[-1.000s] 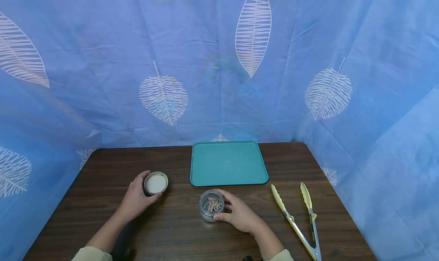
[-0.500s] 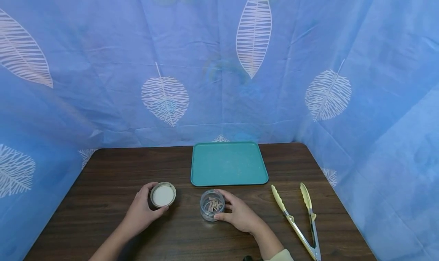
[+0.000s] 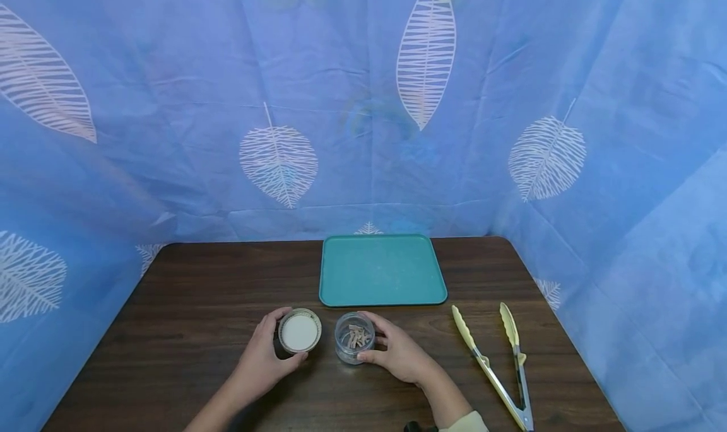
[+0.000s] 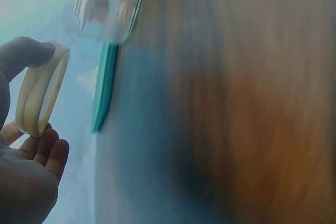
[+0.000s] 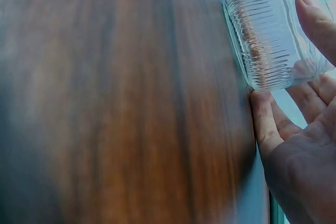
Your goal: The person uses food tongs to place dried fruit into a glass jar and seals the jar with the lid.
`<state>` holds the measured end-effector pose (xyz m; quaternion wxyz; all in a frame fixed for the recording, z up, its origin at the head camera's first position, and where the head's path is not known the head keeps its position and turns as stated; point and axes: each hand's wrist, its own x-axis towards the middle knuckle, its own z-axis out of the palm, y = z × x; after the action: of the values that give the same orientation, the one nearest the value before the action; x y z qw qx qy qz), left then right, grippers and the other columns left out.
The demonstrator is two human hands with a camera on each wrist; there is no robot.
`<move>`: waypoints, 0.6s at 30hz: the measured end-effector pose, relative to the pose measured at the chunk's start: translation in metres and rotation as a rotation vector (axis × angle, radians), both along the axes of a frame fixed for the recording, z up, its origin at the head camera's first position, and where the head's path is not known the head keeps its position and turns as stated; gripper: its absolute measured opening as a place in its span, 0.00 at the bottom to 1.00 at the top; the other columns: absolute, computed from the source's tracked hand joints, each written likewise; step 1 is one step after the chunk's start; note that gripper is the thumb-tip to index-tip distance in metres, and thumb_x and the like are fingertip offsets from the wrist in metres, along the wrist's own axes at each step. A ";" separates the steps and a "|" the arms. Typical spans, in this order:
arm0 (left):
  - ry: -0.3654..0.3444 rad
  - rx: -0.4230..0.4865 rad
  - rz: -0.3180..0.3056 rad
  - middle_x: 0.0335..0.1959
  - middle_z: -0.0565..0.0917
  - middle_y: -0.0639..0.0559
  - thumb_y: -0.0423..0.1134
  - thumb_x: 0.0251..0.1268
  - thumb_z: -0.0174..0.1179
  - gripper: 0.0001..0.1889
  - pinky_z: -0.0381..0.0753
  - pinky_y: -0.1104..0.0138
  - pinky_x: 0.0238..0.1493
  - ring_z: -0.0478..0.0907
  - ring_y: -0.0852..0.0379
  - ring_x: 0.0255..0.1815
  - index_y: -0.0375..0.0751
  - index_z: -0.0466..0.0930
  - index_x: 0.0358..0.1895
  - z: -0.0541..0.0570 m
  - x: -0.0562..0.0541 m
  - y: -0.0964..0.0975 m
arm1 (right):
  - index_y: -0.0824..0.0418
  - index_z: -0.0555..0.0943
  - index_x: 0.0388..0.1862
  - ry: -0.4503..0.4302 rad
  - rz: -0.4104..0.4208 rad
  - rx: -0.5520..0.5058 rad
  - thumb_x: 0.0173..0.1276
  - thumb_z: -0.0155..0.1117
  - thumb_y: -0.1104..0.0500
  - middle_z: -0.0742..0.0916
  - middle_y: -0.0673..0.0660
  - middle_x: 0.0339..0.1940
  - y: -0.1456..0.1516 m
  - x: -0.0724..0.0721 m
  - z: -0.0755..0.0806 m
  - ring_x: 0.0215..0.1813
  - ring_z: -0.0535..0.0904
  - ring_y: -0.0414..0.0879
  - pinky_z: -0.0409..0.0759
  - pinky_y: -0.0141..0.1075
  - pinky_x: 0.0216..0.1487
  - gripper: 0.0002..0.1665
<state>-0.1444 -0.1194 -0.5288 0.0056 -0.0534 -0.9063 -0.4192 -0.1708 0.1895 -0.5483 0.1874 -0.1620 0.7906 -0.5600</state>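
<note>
My left hand [image 3: 262, 361] holds a round jar lid [image 3: 300, 331] between thumb and fingers, its white inner face turned up toward the head camera. In the left wrist view the lid [image 4: 43, 90] shows a pale, yellowish rim. Just to its right, a clear glass jar [image 3: 344, 351] stands upright on the table without a cover. Small brownish strips [image 3: 358, 337] lie at the bottom of the jar. My right hand [image 3: 400, 355] grips the jar from the right, thumb on the near side. Ribbed glass shows on the jar [image 5: 268, 40] in the right wrist view.
A teal tray [image 3: 383, 271] lies at the back of the dark wooden table [image 3: 227, 274], behind the jar. Metal tongs [image 3: 500, 381] with cream-coloured tips rest spread apart on the right. A blue curtain [image 3: 352, 167] with white leaf prints hangs behind the table.
My left hand has carried the lid rightward and nearer to me, from the left of the table to beside the jar. The right hand and the jar have stayed in place.
</note>
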 end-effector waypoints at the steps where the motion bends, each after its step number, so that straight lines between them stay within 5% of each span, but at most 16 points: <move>1: 0.001 0.010 -0.002 0.71 0.78 0.40 0.42 0.56 0.85 0.48 0.80 0.40 0.68 0.75 0.38 0.73 0.40 0.68 0.78 -0.001 0.001 0.004 | 0.51 0.62 0.89 0.001 0.001 -0.002 0.71 0.78 0.56 0.72 0.63 0.85 0.000 0.000 0.000 0.78 0.75 0.71 0.84 0.55 0.71 0.53; 9: 0.030 0.049 -0.012 0.71 0.78 0.43 0.40 0.54 0.86 0.48 0.80 0.42 0.70 0.75 0.40 0.74 0.43 0.69 0.78 -0.009 0.003 0.027 | 0.51 0.61 0.89 0.010 -0.001 0.006 0.72 0.78 0.54 0.71 0.64 0.85 0.001 -0.002 0.001 0.79 0.74 0.72 0.84 0.56 0.71 0.53; 18: 0.029 0.070 0.010 0.71 0.78 0.42 0.40 0.54 0.86 0.48 0.80 0.42 0.69 0.76 0.39 0.73 0.43 0.69 0.78 -0.010 0.004 0.029 | 0.52 0.60 0.90 0.005 0.011 0.004 0.73 0.78 0.53 0.70 0.64 0.86 0.000 -0.001 -0.001 0.80 0.73 0.71 0.81 0.58 0.74 0.53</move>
<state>-0.1408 -0.0905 -0.5391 0.0228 -0.0550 -0.8912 -0.4496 -0.1722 0.1896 -0.5489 0.1890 -0.1674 0.7912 -0.5570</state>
